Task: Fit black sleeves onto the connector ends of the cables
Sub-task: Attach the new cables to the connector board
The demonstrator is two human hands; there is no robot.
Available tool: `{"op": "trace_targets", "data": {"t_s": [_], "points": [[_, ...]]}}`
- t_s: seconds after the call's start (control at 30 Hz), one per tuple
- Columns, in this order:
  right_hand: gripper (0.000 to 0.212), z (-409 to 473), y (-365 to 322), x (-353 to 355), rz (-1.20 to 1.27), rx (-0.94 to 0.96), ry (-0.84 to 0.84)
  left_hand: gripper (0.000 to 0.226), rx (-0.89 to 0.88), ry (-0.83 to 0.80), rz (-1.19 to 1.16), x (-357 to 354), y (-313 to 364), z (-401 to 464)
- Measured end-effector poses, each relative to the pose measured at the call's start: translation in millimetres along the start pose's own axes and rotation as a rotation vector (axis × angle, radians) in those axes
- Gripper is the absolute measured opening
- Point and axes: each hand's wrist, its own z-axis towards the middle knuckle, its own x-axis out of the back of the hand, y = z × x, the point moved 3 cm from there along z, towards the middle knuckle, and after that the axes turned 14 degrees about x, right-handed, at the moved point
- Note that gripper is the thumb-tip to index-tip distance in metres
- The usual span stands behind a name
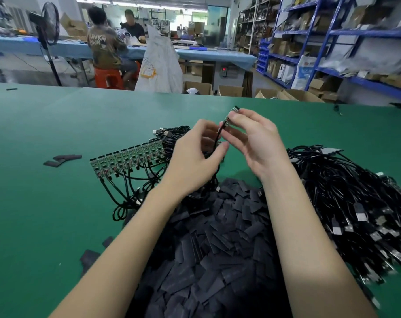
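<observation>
A connector (231,116) is being pinched by the right hand (255,143); its cable (218,138) is being gripped by the left hand (195,157), above the near sleeves (218,237).

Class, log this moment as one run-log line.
right hand: pinches small circuit-board connector | left hand: holds thin black cable | black sleeve: not on

Hidden behind the right hand's fingertips (237,119): most of the small connector board (235,109). Covered by both forearms: much of the heap of flat black sleeves (220,237). Cut off at the right edge: the tangled pile of black cables (355,198). Blurred: faces of two seated people (117,35).
</observation>
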Motion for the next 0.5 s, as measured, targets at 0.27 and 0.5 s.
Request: {"op": "trace_targets", "data": {"t_s": [0.27, 0.5], "points": [[0.016, -6.7, 13.0, 5.8, -0.221, -0.121, -0.023, 0.014, 0.314, -0.024, -0.506, -13.6, -20.7, 2.4], [0.019, -15.3, 34.7, 19.6, -0.191, -0.241, -0.081, 0.005, 0.364, -0.038, -0.509, -15.7, -26.0, 1.9]]}}
